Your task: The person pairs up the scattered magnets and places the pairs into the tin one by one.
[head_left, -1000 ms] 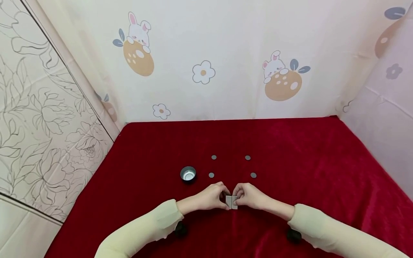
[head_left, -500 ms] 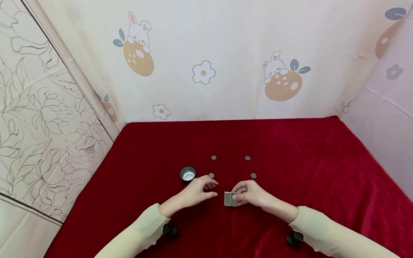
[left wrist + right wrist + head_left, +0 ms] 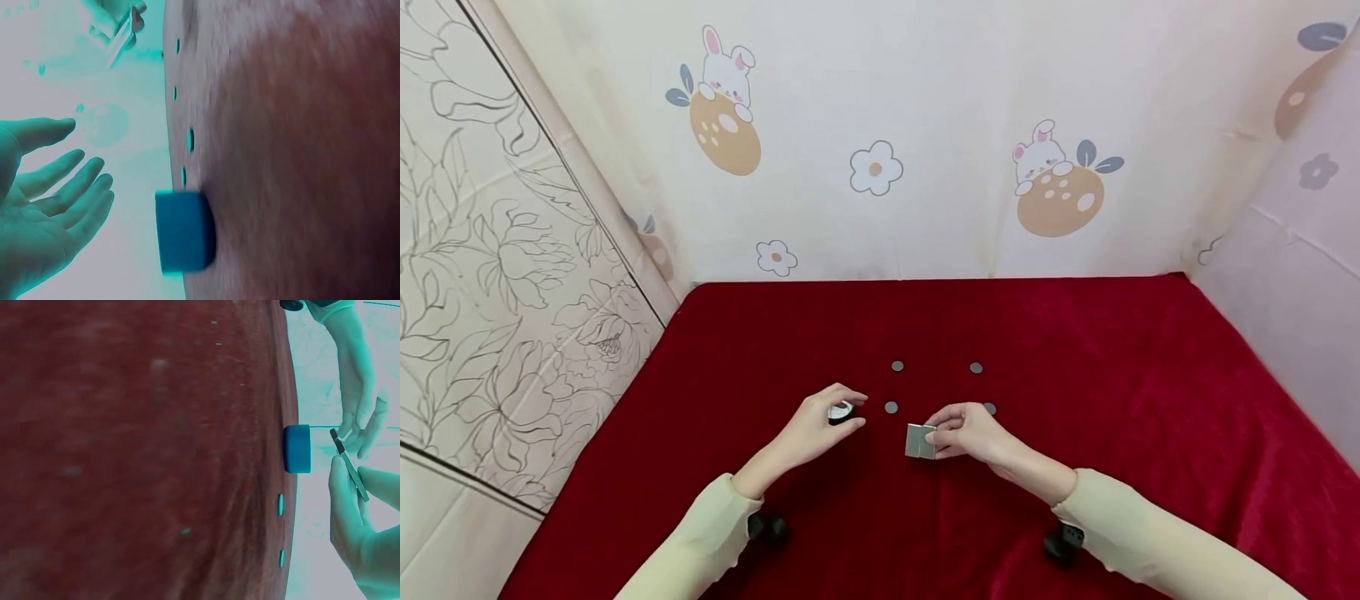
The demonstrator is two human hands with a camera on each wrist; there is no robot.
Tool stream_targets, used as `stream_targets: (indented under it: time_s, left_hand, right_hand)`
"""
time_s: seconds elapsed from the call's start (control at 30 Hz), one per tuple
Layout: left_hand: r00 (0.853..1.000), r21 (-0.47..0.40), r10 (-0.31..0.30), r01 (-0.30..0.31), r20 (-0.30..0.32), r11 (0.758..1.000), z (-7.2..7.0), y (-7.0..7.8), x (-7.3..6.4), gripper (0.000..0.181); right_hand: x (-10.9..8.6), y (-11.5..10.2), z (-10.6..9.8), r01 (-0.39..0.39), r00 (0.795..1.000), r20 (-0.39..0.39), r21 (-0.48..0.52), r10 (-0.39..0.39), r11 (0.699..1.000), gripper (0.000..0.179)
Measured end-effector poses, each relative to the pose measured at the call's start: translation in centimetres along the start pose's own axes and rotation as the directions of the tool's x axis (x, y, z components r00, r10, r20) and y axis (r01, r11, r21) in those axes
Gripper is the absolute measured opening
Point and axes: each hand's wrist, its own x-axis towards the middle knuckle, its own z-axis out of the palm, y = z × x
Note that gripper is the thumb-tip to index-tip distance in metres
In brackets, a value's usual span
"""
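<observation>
A flat grey plate (image 3: 914, 442), made of two rectangular pieces side by side, is pinched between the thumb and fingers of my right hand (image 3: 973, 433). In the right wrist view this plate (image 3: 354, 475) shows edge-on, raised off the cloth. My left hand (image 3: 807, 429) holds nothing; its fingers and thumb are spread near the small round metal bowl (image 3: 841, 412), partly covering it in the head view. The left wrist view shows the bowl (image 3: 184, 232) standing on the cloth, apart from the left fingers (image 3: 87, 200).
Several small grey discs lie on the red cloth (image 3: 1075, 350): one near disc (image 3: 891, 407) between the hands, far discs (image 3: 897, 366) behind, and another disc (image 3: 990, 409) partly behind the right hand. A patterned curtain (image 3: 955, 83) hangs beyond the table's far edge.
My left hand has let go of the plate and moved left to the bowl. My right hand keeps the plate, now lifted slightly and shifted a little to the left.
</observation>
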Motion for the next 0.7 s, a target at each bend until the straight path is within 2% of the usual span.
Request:
stream_targets:
  time_s: [0.17, 0.4, 0.53, 0.7]
  left_hand:
    - [0.999, -0.008, -0.03, 0.029, -0.035, 1.0, -1.0, -1.3, -0.3, 0.03]
    - [0.994, 0.028, -0.063, 0.065, -0.085, 0.997, -1.8, -2.9, -0.4, 0.032]
    - [0.994, 0.056, -0.082, 0.086, -0.073, 0.995, -2.0, -3.6, -0.5, 0.038]
    - [0.992, 0.061, -0.124, 0.125, -0.021, 0.99, -2.3, -4.3, -0.5, 0.045]
  right_hand:
    - [0.7, -0.7, 0.5, 0.006, 1.0, -0.019, 0.03, -0.006, 1.0, 0.031]
    - [1.9, -1.4, 1.4, -0.004, 0.999, -0.038, 0.079, 0.007, 0.997, 0.03]
    - [2.7, -1.8, 2.0, -0.018, 0.998, -0.058, 0.108, 0.024, 0.994, 0.029]
    - [3.6, -2.2, 2.7, -0.014, 0.997, -0.073, 0.147, 0.026, 0.989, 0.028]
